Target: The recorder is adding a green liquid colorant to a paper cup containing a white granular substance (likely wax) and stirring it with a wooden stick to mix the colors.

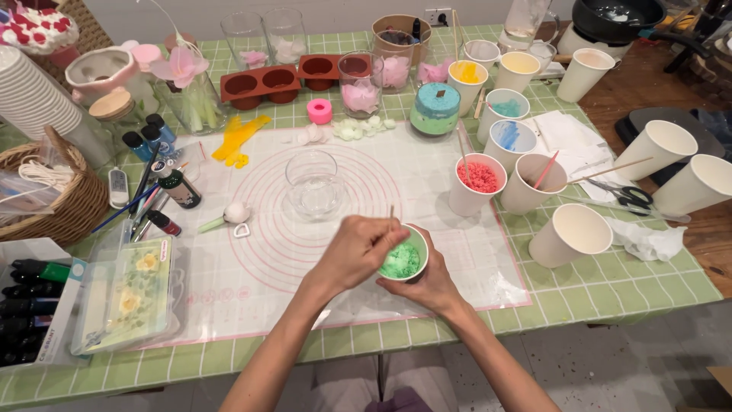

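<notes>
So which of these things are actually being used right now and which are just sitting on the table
In use:
left hand gripping a thin wooden stick
right hand holding the paper cup of green bits

Lying about:
empty glass jar
cup of red bits
scissors
wicker basket
brown baking mould
empty paper cup

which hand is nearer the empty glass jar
Left. The left hand, holding a thin stick, is just below the glass jar. The right hand grips the cup of green bits, lower and farther right.
</notes>
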